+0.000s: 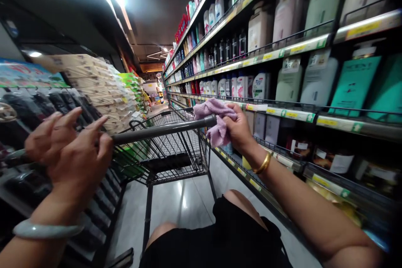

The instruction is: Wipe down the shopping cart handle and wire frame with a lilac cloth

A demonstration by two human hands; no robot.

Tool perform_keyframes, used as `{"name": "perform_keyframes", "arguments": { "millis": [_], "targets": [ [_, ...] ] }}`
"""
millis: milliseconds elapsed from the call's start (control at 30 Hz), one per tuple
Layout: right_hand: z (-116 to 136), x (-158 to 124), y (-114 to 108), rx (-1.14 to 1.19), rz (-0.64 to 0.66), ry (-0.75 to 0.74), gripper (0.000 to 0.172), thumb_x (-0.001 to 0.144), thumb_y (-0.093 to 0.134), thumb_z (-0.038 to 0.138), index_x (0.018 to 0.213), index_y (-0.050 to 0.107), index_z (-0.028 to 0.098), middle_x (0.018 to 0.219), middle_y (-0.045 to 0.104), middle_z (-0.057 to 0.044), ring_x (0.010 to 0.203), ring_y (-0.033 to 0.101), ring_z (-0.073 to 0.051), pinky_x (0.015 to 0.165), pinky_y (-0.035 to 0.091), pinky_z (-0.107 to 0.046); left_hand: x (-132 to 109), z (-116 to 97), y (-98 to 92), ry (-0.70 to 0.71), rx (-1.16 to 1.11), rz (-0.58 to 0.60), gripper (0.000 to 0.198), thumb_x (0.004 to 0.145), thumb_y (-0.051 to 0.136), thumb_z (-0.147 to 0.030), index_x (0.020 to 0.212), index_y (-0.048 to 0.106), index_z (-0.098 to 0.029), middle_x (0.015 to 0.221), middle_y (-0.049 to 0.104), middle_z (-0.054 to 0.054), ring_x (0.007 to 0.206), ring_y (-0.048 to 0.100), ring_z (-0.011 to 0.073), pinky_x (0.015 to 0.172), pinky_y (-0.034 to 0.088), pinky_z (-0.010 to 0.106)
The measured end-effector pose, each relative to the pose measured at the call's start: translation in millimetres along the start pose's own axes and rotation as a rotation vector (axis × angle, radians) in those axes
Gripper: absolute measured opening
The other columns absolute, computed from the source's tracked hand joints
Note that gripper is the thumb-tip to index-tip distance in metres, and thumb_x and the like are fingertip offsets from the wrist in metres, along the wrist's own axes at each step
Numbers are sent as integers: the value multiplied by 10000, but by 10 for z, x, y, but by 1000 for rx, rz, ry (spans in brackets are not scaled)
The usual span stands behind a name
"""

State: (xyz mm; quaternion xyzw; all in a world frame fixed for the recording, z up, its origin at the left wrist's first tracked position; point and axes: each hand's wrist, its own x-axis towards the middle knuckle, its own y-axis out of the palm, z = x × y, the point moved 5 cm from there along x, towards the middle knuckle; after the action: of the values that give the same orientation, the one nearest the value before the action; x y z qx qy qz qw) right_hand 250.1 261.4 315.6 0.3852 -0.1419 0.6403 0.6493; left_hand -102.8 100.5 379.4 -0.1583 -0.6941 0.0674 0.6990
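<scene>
A lilac cloth (216, 119) is bunched in my right hand (237, 130), against the right end of a dark cart handle (163, 131). Part of the cloth hangs below the bar. My left hand (72, 150) is at the left part of the same handle, its fingers apart and stretched out, holding nothing. It covers some of the bar; whether the palm rests on it I cannot tell. Beyond the handle is the wire basket of the shopping cart (176, 146), with a black panel (168, 162) on its near side.
Tall shelves of shampoo and lotion bottles (260, 86) line the right side, close to my right arm. On the left stand stacked beige packs (91, 88) and hanging dark packaged goods (47, 100). A grey tiled floor (185, 201) runs beneath the cart and down the aisle.
</scene>
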Motion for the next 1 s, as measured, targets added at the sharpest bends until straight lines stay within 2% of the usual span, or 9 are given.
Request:
{"name": "perform_keyframes", "arguments": {
  "millis": [67,200,333,467,600,733,800,933,1000],
  "targets": [
    [-118,-79,-16,-37,-60,16,363,699,645,332,1046,571,255,921,621,47,733,525,-114,699,464,-237,86,-491,29,96,29,-79,455,1010,536,-415,1380,751,-258,1623,586,100,1566,451,393,1328,271,609],
    [32,-198,49,-138,-62,-105,254,763,622,282,1015,610,263,1037,683,5,856,613,-154,798,526,-277,297,-1383,356,259,-58,70,433,1051,468,-402,1251,797,-204,1446,716,135,1367,641,361,1210,436,534],
    [197,-282,123,-250,-41,-289,222,835,605,230,1027,696,293,1181,730,-42,1179,663,-242,1060,555,-416,285,-1803,651,285,-23,139,371,1042,452,-354,1019,805,-242,1136,815,106,1085,724,344,1015,465,519],
    [-161,-361,134,-263,-97,-252,176,839,650,214,974,733,289,1180,742,-56,1274,645,-250,1179,500,-451,126,-1778,799,230,92,126,443,1043,376,-328,730,677,-237,759,738,110,767,666,312,753,372,463],
    [-404,-549,216,-179,-197,-97,158,831,672,206,961,731,277,1158,725,-76,1196,682,-264,1143,533,-484,53,-1640,798,228,142,-6,408,1038,367,-302,717,614,-255,701,699,76,709,631,284,701,316,447],
    [-252,-807,402,-100,-175,-282,294,879,700,212,1127,731,367,1233,722,-51,1280,670,-273,1172,533,-503,31,-1527,782,216,112,-28,375,1040,369,-298,784,641,-261,720,706,55,737,656,281,727,345,450],
    [-370,-887,431,-136,-179,-335,334,869,703,200,1149,728,382,1248,715,-50,1280,674,-278,1162,545,-508,19,-1494,762,206,91,-31,401,1049,350,-317,805,663,-257,738,718,55,742,663,280,724,358,450],
    [-962,-935,340,-226,-247,-136,299,817,644,155,1043,744,322,1185,720,-74,1190,701,-279,1066,591,-470,-6,-1451,747,187,51,-39,479,1068,310,-363,800,689,-242,707,680,64,726,642,283,717,367,447],
    [-1063,-963,297,-196,-252,-35,310,811,617,127,1043,740,292,1176,725,-72,1163,704,-258,1048,589,-438,-17,-1440,735,190,23,-92,492,1069,321,-379,778,693,-242,668,649,53,701,627,273,713,366,434]
  ]
}}
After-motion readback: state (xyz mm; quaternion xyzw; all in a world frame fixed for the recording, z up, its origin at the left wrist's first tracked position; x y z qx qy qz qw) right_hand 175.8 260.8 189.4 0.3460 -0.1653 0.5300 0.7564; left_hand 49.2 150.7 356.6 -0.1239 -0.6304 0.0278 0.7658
